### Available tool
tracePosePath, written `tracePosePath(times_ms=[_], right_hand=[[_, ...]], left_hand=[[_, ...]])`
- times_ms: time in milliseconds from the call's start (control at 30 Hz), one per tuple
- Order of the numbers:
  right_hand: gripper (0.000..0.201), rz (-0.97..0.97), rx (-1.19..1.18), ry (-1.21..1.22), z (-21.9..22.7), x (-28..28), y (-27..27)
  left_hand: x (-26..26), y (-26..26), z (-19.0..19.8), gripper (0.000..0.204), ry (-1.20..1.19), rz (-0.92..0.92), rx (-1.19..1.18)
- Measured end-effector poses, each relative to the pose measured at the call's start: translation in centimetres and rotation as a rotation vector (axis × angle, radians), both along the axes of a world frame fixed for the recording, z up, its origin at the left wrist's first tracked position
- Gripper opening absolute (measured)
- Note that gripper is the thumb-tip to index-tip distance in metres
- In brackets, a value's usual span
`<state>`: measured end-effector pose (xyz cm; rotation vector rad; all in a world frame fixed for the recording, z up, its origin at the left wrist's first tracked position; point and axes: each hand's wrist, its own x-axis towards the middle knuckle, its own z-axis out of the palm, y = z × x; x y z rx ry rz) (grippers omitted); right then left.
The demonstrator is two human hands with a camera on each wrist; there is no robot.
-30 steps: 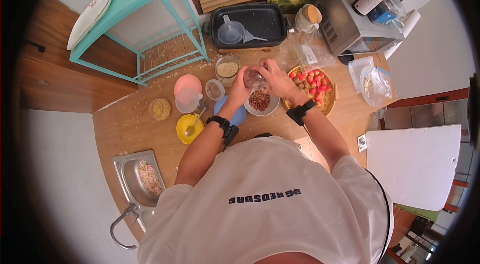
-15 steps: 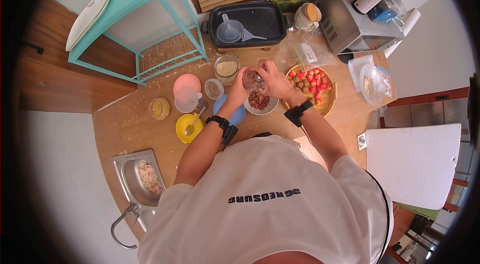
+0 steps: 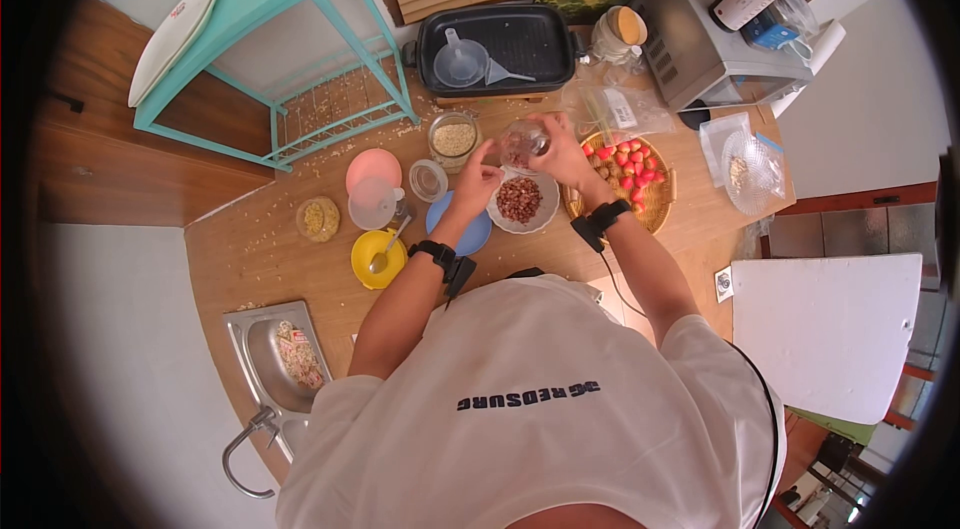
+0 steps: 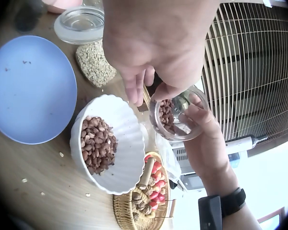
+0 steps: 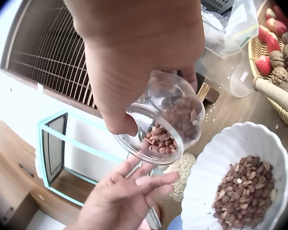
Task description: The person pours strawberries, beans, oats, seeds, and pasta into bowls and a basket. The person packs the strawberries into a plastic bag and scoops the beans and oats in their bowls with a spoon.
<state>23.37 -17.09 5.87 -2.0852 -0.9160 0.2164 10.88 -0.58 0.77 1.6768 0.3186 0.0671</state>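
Observation:
My right hand [image 3: 562,157] grips a clear jar [image 3: 520,144] just beyond the white fluted bowl [image 4: 127,124]. The jar is tipped, and reddish-brown peanuts [image 5: 161,141] lie inside near its mouth. My left hand [image 3: 482,181] is beside the jar's mouth, its fingers spread and loosely extended below the rim in the right wrist view, not wrapped round it. More peanuts [image 4: 98,143] are heaped in the fluted bowl, which stands on the table under and in front of the hands.
A blue plate [image 4: 33,91] and a jar of oats [image 3: 455,137] stand left of the bowl; a wicker basket [image 3: 655,214] with walnuts and red fruit stands right. A yellow bowl [image 3: 366,274] holds a spoon. Behind are a black grill pan [image 3: 530,34] and plastic bags [image 3: 640,109].
Both hands were around the jar over the bowl. Now the left hand has come off it toward the left, and the right hand has shifted the jar slightly away, uncovering the bowl.

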Motion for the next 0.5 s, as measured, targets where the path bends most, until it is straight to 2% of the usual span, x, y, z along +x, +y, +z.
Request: tracePosePath(times_ms=[67, 133, 167, 233, 267, 333, 433, 500], right_hand=[[0.066, -0.061, 0.011, 0.078, -0.8, 1.1, 0.0], [0.063, -0.196, 0.298, 0.892, -1.4, 2.0, -0.1], [0.063, -0.195, 0.297, 0.894, -1.8, 2.2, -0.2], [0.061, -0.359, 0.474, 1.249, -2.5, 2.6, -0.2], [0.061, -0.36, 0.473, 1.254, -3.0, 2.6, 0.1], [0.047, -0.49, 0.248, 0.986, -3.5, 2.5, 1.1], [0.043, -0.54, 0.341, 0.991, -2.9, 1.7, 2.1], [0.042, -0.559, 0.366, 1.039, -4.4, 2.2, 2.6]], left_hand=[[-0.6, 0.4, -1.0, 0.069, -0.017, 0.011, -0.001], [-1.2, 0.5, -1.0, 0.057, 0.053, 0.011, 0.02], [-1.4, 0.5, -1.0, 0.057, 0.055, 0.013, 0.019], [-1.7, 0.6, -1.5, 0.044, 0.108, 0.023, 0.1], [-1.9, 0.5, -1.8, 0.044, 0.113, 0.023, 0.101], [-2.2, 0.3, -2.1, 0.041, 0.111, 0.028, 0.336], [-2.2, 0.0, -1.8, 0.042, 0.174, 0.051, 0.34], [-2.1, 0.1, -1.6, 0.043, 0.204, 0.014, 0.286]])
